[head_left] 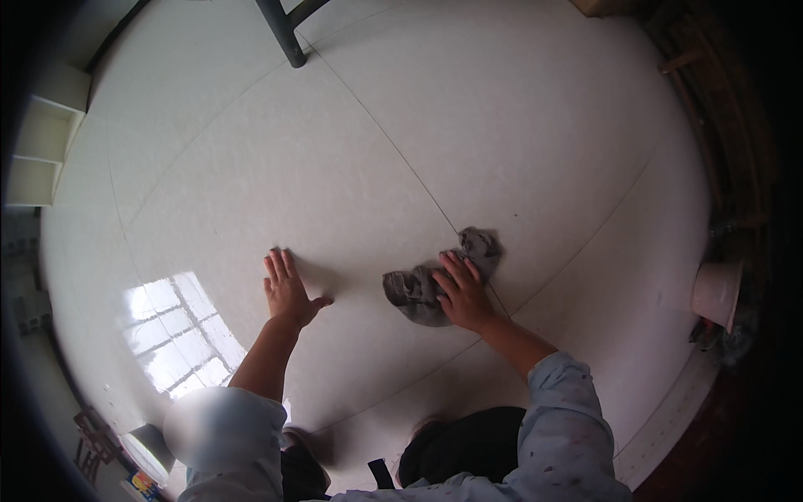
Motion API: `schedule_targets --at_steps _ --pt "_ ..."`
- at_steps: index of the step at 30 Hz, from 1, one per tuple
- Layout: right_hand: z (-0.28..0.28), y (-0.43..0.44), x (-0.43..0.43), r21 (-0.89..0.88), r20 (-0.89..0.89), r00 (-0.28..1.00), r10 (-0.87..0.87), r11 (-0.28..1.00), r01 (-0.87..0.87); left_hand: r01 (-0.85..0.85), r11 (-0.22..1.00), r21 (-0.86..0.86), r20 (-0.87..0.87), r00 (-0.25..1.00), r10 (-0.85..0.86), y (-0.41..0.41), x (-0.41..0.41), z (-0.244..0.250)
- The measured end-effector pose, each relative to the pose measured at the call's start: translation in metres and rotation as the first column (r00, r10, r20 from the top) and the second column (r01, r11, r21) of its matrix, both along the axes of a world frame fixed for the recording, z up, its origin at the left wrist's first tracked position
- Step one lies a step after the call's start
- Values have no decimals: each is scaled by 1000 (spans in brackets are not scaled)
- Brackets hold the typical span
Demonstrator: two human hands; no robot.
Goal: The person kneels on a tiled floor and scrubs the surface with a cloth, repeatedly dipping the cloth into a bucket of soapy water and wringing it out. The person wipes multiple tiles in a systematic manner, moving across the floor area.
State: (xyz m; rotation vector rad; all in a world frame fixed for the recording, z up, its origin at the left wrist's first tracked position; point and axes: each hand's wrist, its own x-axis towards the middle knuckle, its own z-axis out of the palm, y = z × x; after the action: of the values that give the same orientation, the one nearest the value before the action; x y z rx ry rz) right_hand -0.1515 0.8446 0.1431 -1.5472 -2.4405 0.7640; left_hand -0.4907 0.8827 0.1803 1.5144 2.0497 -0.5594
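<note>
A crumpled grey-brown cloth lies on the pale tiled floor. My right hand rests on top of the cloth, fingers spread and pointing away from me, pressing it against the tiles. Part of the cloth bunches up beyond my fingertips, and another part fans out to the left of the hand. To the left, my left hand is on or just over the bare floor with its thumb held out, and it holds nothing. Any contact between its palm and the tiles is hidden.
A dark furniture leg stands on the floor ahead. White shelving lines the left side. At the right edge sits a pinkish bucket near wooden furniture. A bright window reflection shows on the tiles at left.
</note>
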Motion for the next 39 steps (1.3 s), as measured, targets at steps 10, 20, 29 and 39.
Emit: schedule_targets --at_steps 10,20,29,39 --pt "-60 223 -63 376 -201 972 -124 906 194 17 998 -64 -14 1000 -18 9 12 -3" --pt "-55 155 73 342 -18 924 -381 867 364 -13 998 -67 2 1000 14 9 7 -2" --pt "-33 -77 32 11 66 914 -400 917 400 -25 999 -48 5 1000 25 7 0 -4" --pt "-27 58 68 212 -9 993 -115 971 114 -3 998 -62 -8 1000 3 11 7 -2"
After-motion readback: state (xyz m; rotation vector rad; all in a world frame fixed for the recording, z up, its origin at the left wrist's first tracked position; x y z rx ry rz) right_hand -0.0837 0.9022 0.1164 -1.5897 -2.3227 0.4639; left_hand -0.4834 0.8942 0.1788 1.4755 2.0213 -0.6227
